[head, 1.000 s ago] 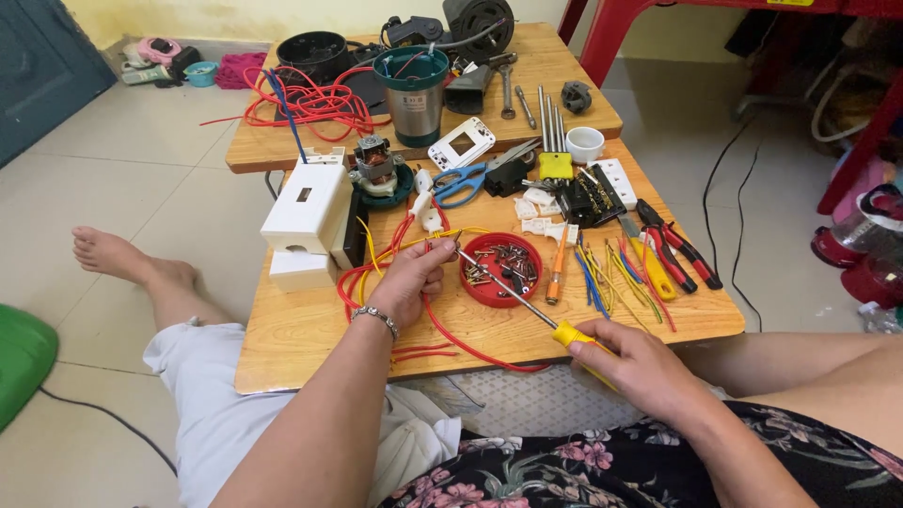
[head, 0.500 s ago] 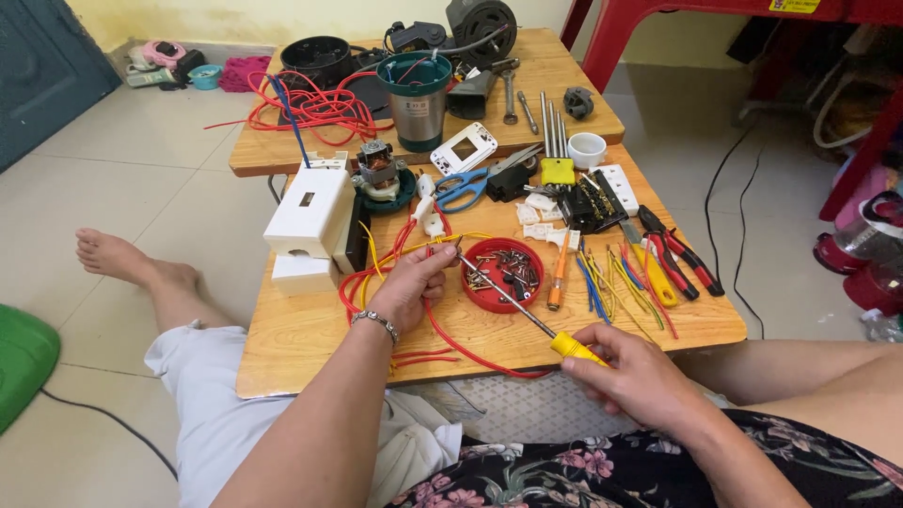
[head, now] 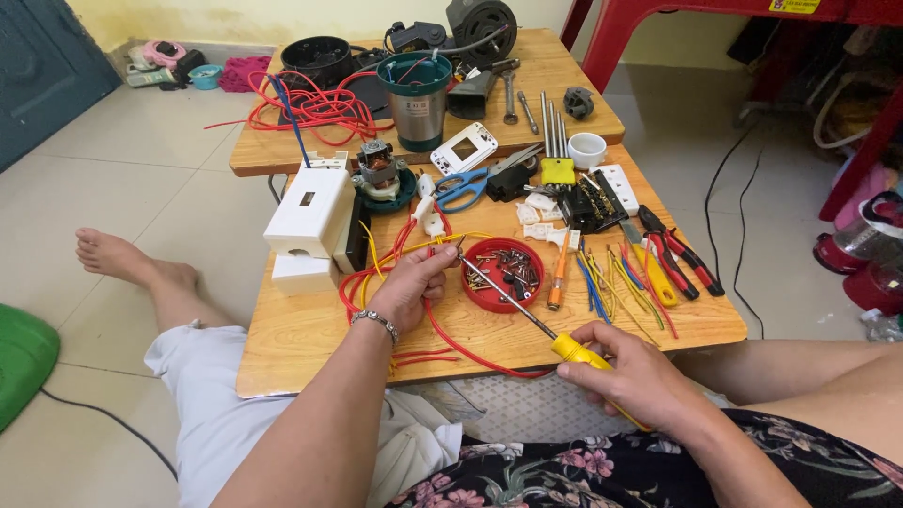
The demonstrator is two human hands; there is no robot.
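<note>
My left hand point(head: 412, 282), with a metal bracelet at the wrist, pinches a small part joined to red and yellow wires point(head: 404, 246) on a low wooden table point(head: 310, 334). My right hand point(head: 625, 372) grips the yellow handle of a long screwdriver point(head: 527, 315). Its metal tip reaches up to the fingers of my left hand. The shaft crosses over a round red lid point(head: 505, 273) holding several small screws.
White plastic housings point(head: 310, 212) stand to the left. Blue scissors point(head: 466, 188), pliers point(head: 682, 259), an orange screwdriver point(head: 558, 275), cut wire pieces point(head: 611, 282), a white cup point(head: 588, 148), a small motor point(head: 379, 169) and a teal-topped steel jar point(head: 416, 103) crowd the tables. A red wire coil point(head: 315, 108) lies behind.
The view has shifted slightly. Both hands keep their hold, with the screwdriver tip staying at the part in my left hand.
</note>
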